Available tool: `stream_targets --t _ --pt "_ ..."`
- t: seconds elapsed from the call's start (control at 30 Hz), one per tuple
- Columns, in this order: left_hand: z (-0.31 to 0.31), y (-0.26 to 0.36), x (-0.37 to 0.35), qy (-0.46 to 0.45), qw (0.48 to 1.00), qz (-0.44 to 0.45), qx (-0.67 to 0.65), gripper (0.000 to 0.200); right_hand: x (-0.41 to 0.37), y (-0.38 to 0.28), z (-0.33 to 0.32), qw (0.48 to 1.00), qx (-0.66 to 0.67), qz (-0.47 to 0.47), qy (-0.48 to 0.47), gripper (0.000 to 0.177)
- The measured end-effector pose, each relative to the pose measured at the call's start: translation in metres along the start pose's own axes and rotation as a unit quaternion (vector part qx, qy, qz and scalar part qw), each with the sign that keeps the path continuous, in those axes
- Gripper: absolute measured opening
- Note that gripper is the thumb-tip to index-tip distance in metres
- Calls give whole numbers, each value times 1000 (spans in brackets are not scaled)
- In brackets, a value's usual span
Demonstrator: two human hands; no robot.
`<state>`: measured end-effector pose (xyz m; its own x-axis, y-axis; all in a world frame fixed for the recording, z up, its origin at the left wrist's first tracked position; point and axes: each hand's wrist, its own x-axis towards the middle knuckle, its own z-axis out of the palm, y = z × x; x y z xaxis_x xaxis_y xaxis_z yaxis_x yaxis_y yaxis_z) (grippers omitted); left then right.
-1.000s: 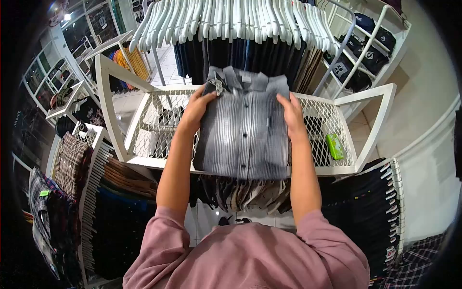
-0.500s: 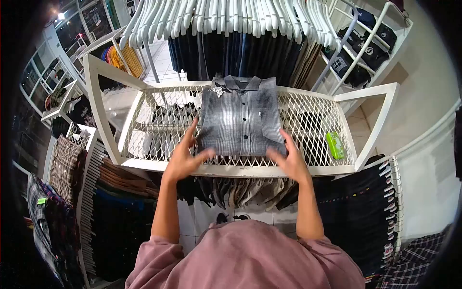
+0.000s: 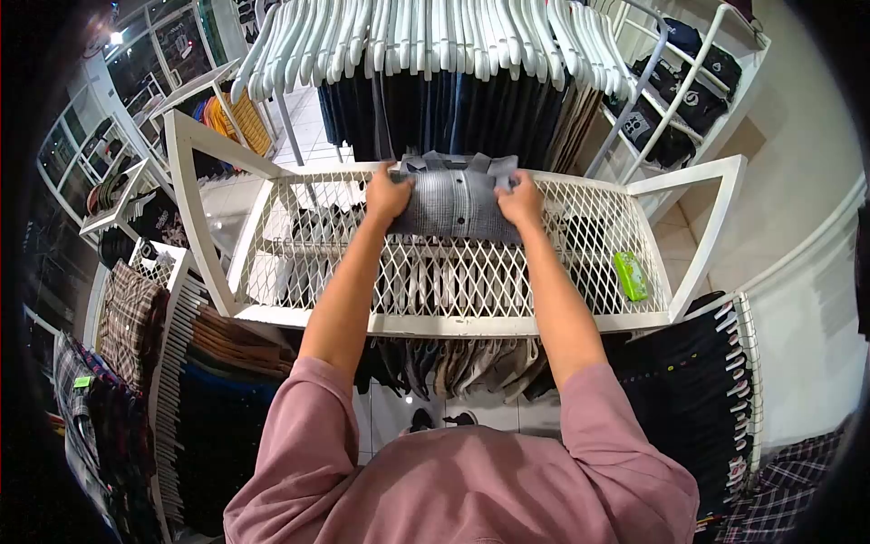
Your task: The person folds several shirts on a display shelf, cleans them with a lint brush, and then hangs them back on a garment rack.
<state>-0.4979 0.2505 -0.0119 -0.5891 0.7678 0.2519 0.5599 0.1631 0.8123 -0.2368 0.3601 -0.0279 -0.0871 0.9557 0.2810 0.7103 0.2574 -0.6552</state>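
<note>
A folded grey plaid shirt point(image 3: 449, 201) with dark buttons lies toward the far edge of the white wire-mesh shelf point(image 3: 435, 324). Its collar points away from me and its top end is tilted up. My left hand point(image 3: 390, 196) is closed on the shirt's left side near the collar end. On the opposite side my right hand point(image 3: 520, 201) grips it the same way, thumb on top. Fingers of both hands are partly hidden under the cloth.
A green packet point(image 3: 630, 276) lies at the shelf's right end. Beyond the shelf hangs a rail of white hangers point(image 3: 435, 41) with dark trousers point(image 3: 444, 118). Garments hang below the shelf and on both sides. Folded plaid shirts point(image 3: 131, 313) are at the left.
Both hands have moved forward from beside the shirt's near end and closed on its sides. The shirt has shifted away from me and looks shorter, uncovering mesh at the near side.
</note>
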Motion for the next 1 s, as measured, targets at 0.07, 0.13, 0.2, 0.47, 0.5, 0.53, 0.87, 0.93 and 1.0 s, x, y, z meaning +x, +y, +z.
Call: stream_targets --t 0.07,0.13,0.2,0.47,0.5,0.53,0.87,0.93,1.0 --pt "22 -35 1 -26 998 -16 62 71 -15 -9 -12 997 44 68 -16 64" --pt "-5 -11 -16 1 999 -32 -3 69 -26 -10 -31 995 75 71 11 64" --pt "-45 12 -50 22 996 -24 -82 65 -48 -10 -62 990 110 90 1 59" --pt "-64 17 -80 -60 993 45 87 51 -74 -6 -72 990 122 -16 -72 40" --pt "-59 23 -68 -2 994 81 72 49 -58 -10 -67 994 94 -53 -33 41" --pt "-57 35 -54 34 989 121 77 45 -45 -22 -66 992 88 -83 23 40" --pt "-64 19 -75 -96 993 0 70 58 -72 -22 -82 993 60 18 -104 56" --pt "-68 13 -105 -122 992 -25 31 64 -104 -22 -95 973 97 62 -198 66" --pt "-75 15 -134 -135 990 -51 3 66 -121 14 -70 972 101 84 -197 79"
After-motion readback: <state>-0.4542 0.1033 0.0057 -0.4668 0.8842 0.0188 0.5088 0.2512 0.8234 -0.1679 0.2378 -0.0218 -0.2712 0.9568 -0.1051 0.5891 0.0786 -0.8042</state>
